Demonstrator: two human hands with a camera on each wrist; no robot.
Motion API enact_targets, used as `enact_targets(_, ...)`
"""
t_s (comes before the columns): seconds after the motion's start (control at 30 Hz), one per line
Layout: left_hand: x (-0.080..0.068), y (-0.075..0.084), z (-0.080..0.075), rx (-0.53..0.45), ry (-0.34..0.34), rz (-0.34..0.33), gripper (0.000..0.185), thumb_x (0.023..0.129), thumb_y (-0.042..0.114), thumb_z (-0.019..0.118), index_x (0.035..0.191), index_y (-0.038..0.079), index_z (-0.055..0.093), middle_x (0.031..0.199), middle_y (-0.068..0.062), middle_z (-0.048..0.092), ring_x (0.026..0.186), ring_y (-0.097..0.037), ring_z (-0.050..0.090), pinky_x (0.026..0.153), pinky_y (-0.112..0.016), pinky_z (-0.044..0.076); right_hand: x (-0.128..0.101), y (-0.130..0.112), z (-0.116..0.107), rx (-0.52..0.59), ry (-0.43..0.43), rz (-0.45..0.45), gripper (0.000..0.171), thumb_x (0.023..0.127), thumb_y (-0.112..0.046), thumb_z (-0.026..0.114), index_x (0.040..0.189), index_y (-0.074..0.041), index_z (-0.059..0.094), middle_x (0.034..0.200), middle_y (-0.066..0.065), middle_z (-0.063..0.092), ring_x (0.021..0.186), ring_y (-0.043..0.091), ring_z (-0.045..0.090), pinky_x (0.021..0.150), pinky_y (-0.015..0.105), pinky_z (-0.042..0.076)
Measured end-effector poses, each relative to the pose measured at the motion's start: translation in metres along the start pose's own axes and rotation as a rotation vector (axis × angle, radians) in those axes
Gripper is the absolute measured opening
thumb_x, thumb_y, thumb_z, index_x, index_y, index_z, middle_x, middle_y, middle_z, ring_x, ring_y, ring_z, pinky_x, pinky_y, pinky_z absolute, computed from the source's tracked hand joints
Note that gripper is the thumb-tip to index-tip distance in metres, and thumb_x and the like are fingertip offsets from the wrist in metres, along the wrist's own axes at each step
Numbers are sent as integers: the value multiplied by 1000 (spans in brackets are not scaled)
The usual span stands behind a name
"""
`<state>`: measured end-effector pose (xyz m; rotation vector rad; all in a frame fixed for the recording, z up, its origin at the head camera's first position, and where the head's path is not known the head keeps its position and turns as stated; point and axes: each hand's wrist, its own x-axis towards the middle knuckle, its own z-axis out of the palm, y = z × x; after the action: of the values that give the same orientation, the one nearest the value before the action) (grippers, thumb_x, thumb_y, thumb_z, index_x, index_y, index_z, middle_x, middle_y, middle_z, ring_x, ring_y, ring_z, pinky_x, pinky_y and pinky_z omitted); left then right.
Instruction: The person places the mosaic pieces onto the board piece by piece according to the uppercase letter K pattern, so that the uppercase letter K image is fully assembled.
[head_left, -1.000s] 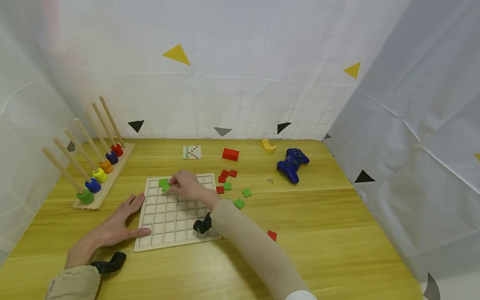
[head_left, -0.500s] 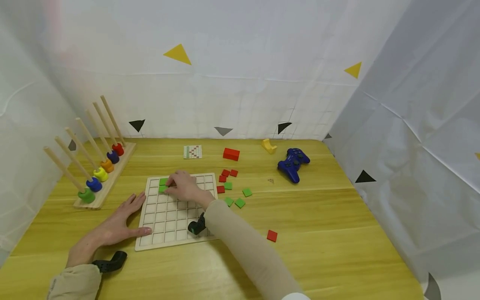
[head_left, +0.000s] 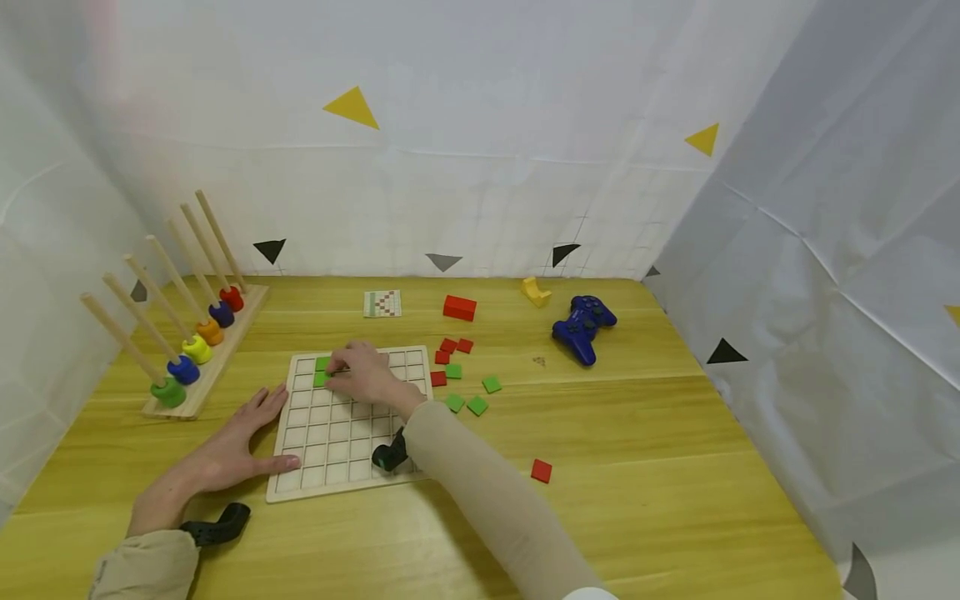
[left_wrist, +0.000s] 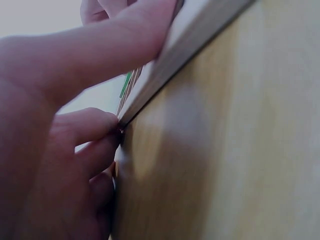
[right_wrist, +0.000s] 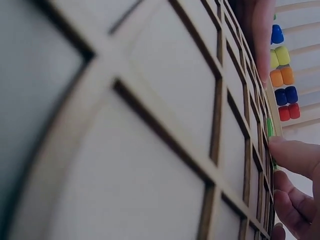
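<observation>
A pale wooden grid board (head_left: 327,454) lies on the table. Two green square tiles sit side by side in the far left part of its grid, the back tile (head_left: 322,364) and the front tile (head_left: 321,379). My right hand (head_left: 365,375) is over the board, thumb and fingertips bent at the front green tile's right edge, partly covering it. In the right wrist view its thumb (right_wrist: 295,155) touches near a green sliver. My left hand (head_left: 232,450) lies spread at the board's left edge, fingertips at its side and thumb resting on the near left corner area.
Right of the board lie several loose red and green tiles (head_left: 477,406), one red tile (head_left: 542,471) nearer. Behind are a patterned card (head_left: 382,304), a red block (head_left: 460,307), a yellow piece (head_left: 536,292) and a blue game controller (head_left: 584,329). A peg rack with beads (head_left: 213,358) stands left.
My right hand has shifted slightly left, and the front green tile has moved left from a skewed position to line up below the back one. The left hand has stayed in place.
</observation>
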<state>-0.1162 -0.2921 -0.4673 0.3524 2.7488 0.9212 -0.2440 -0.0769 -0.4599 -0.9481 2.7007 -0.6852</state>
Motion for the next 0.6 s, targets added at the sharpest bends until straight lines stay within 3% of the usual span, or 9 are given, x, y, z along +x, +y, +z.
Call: enact_targets(0.6,0,-1,0,-3,6,8,111,82,53,77,161,6,14,163,-33,6,145,-60,6,103,-81,17,3,3,1,53,12,9,16,97,-34,66,109,-25,71,115,-8,61,113,14,51,90,35,39)
